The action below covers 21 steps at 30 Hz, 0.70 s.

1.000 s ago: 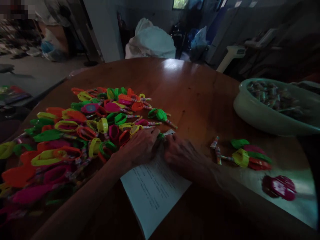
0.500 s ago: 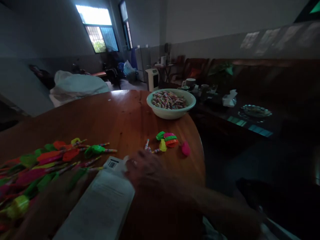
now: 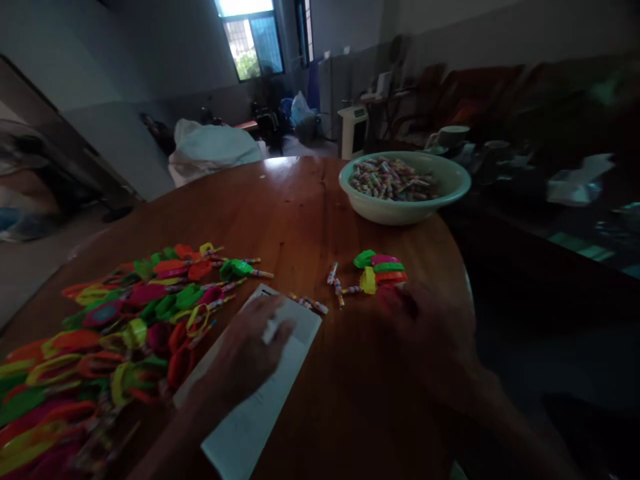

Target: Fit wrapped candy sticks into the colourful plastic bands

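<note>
My left hand [image 3: 255,340] is over a white printed sheet or flat packet [image 3: 270,400], with a small white thing at its fingers, too blurred to name. My right hand [image 3: 425,320] is at a pink piece [image 3: 390,297] beside a small group of green, pink, orange and yellow pieces [image 3: 390,268]; its fingers are smeared. Several short patterned sticks [image 3: 339,291] lie between the hands, and more [image 3: 309,303] rest at the sheet's top edge. To the left spreads a large pile of bright coloured loops with patterned sticks [image 3: 145,313].
A pale green bowl [image 3: 400,210] full of small patterned sticks stands at the back right of the round wooden table [image 3: 295,233]. Beyond are a covered white object [image 3: 215,147], a white appliance [image 3: 353,132] and a dark low table with a mug [image 3: 453,137].
The view has turned left. My right hand has moved from the sheet to the pink piece. My left hand now lies over the sheet, and sticks show at its top edge.
</note>
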Tool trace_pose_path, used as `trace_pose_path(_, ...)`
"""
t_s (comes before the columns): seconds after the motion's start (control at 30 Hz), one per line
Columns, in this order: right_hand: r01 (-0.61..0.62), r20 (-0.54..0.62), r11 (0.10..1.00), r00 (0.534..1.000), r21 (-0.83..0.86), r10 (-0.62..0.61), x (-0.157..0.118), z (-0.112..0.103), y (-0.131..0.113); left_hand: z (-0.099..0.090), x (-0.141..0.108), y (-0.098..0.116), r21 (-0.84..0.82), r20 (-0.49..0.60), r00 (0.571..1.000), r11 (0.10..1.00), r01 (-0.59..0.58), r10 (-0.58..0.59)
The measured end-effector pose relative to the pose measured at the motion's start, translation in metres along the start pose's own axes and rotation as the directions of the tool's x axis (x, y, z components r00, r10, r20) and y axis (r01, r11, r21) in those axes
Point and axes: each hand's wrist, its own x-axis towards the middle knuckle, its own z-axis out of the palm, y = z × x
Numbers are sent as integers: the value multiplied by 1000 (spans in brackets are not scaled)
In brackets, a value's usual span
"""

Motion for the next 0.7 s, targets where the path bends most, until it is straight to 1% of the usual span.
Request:
trace_pose_path(0.03, 69, -8, 988, 998, 138, -68, -3, 8, -13, 9, -1, 11, -116, 90, 996, 993, 29, -18)
trace_pose_path(0.07, 135, -27, 959, 991, 251, -133, -5, 17, -27, 18, -1, 21, -237, 142, 990, 970, 56, -23)
trace_pose_path(0.13, 225, -34, 897, 973, 380, -229, -8, 35, -54, 28, -1, 34, -428, 218, 975, 894, 135, -42)
trace_pose_path(0.2, 249, 22, 863, 958, 440, -287, -9, 47, -76, 28, -1, 37, -556, 247, 963, 799, 232, -108)
trace_pose_path(0.27, 238, 105, 826, 936, 511, -335, -8, 50, -90, 21, -2, 33, -637, 274, 941, 695, 333, -200)
trace_pose_path(0.33, 236, 141, 779, 913, 581, -382, -7, 48, -99, 11, -4, 25, -681, 311, 913, 609, 408, -263)
trace_pose_path(0.37, 243, 144, 759, 904, 604, -404, -7, 47, -102, 7, -5, 21, -691, 323, 904, 583, 428, -281)
trace_pose_path(0.5, 283, 125, 726, 883, 627, -453, -8, 49, -111, -5, -8, 2, -733, 333, 899, 522, 436, -283)
trace_pose_path(0.6, 272, 172, 726, 864, 632, -473, -6, 59, -117, -10, -8, -12, -736, 334, 895, 511, 444, -295)
trace_pose_path(0.7, 185, 265, 731, 851, 657, -453, -2, 71, -122, -11, -8, -24, -731, 290, 901, 533, 426, -322)
